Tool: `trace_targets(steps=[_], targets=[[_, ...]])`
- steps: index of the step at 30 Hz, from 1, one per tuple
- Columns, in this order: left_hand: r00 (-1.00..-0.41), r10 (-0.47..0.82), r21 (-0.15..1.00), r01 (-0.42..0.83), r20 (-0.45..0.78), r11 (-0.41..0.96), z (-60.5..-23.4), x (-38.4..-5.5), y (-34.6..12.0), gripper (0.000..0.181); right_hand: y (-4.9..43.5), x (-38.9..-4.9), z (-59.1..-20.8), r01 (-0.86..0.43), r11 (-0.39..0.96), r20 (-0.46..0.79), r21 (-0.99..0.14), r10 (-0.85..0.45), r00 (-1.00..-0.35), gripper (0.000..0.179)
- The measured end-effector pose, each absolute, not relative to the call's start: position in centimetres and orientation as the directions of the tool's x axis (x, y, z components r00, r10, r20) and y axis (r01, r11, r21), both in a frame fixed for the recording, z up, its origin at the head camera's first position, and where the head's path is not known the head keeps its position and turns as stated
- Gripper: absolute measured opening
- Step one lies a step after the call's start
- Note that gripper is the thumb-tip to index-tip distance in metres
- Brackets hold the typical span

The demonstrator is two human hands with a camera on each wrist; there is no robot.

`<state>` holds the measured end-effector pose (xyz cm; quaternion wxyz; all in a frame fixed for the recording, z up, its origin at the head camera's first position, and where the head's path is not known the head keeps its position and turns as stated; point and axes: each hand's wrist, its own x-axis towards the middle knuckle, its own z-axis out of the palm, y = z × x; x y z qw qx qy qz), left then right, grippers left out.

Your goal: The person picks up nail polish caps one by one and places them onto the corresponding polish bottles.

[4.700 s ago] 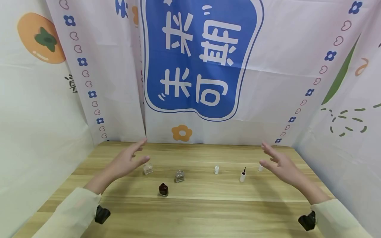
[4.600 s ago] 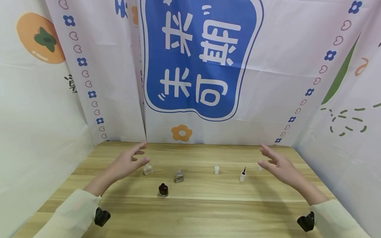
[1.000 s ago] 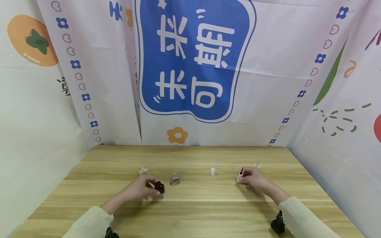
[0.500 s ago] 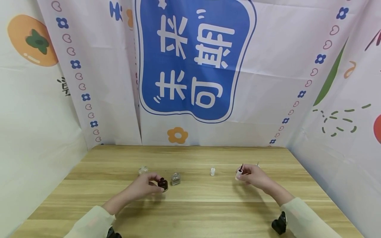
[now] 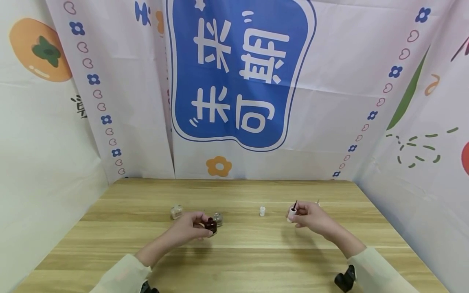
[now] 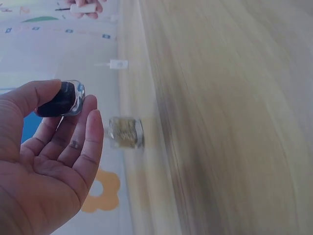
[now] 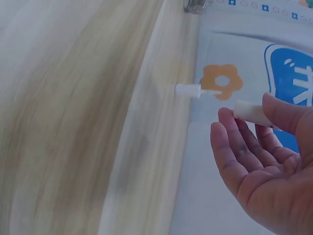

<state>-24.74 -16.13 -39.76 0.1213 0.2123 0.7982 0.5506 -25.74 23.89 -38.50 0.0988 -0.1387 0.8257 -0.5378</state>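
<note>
My left hand [image 5: 188,230] pinches a small dark red nail polish bottle [image 5: 211,228] between thumb and fingers. The left wrist view shows that bottle [image 6: 63,102] raised off the table, its glass base facing the table side. On the right, my right hand [image 5: 311,216] grips a white nail polish cap [image 5: 291,215], its dark brush pointing up. In the right wrist view the thumb lies along the cap [image 7: 249,112] and hides its brush end. Just behind the red bottle stands a greyish glass polish bottle [image 5: 218,219], partly covered by it.
A pale polish bottle [image 5: 176,212] stands behind the left hand. One white cap [image 5: 262,211] stands brush up mid-table [image 5: 234,268]. Another cap [image 5: 318,204] shows only partly behind the right hand. Printed cloth [image 5: 329,122] closes off the back and sides.
Both hands, held up over the table at first, have come down and taken hold of the red bottle and a brush cap. Both have since risen, the bottle moving right and the cap slightly left.
</note>
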Motion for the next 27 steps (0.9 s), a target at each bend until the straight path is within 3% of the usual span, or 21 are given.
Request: trace_targets(steps=[9, 19, 27], targets=[[-0.888, 0.453, 0.933, 0.224, 0.077, 0.281, -39.5, -24.3, -13.8, 0.028, 21.7, -24.3, -37.0, -0.230, 0.390, 0.057, -0.892, -0.406, -0.912, 0.021], [-0.882, 0.449, 0.914, 0.290, 0.141, 0.282, -38.9, -23.9, -12.1, 0.026, 18.9, -23.2, -36.3, -0.423, 0.421, 0.224, -0.802, -0.446, -0.867, 0.014], [-0.870, 0.467, 0.916, 0.306, 0.158, 0.260, -38.3, -23.6, -10.9, 0.025, 18.2, -22.8, -35.9, -0.485, 0.429, 0.281, -0.762, -0.455, -0.845, 0.019]])
